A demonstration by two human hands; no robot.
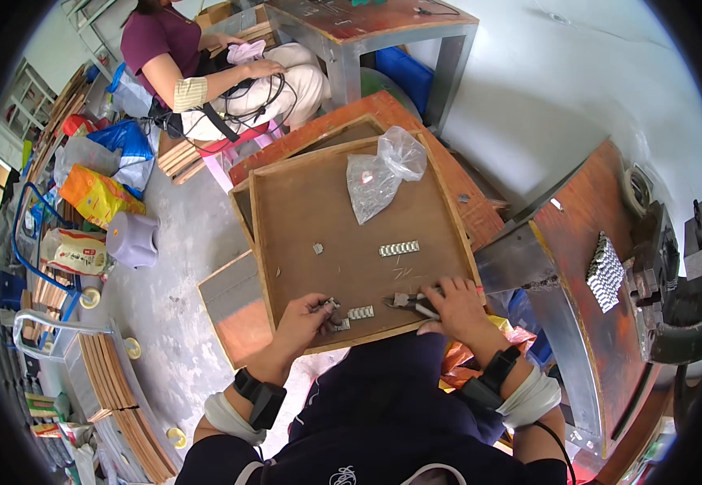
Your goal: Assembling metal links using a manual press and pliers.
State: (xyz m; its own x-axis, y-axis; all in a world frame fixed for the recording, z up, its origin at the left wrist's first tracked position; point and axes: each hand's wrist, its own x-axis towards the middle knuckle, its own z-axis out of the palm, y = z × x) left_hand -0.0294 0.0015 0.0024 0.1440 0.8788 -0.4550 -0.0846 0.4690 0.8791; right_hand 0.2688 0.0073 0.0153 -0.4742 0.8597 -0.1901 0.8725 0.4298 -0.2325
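A shallow wooden tray [311, 202] lies in front of me, and both my hands are over its near edge. My left hand [302, 317] is closed, pinching a small silvery metal piece [332, 305] between thumb and fingers. Beside it lies a short strip of joined metal pieces [361, 313]. My right hand [458, 309] is wrapped round a pair of pliers [409, 301], whose dark jaws point left toward that strip. Farther up in the tray are a longer metal strip [399, 248], a small loose piece [318, 248] and several thin slivers. A clear plastic bag [383, 174] rests at the far side.
At right, a worn bench [565, 234] carries a stack of metal strips [605, 273] and a dark machine [658, 259]. Another person [230, 89] sits at the far left. A purple stool [131, 238], bags and stacked wooden boards [107, 372] stand along the left.
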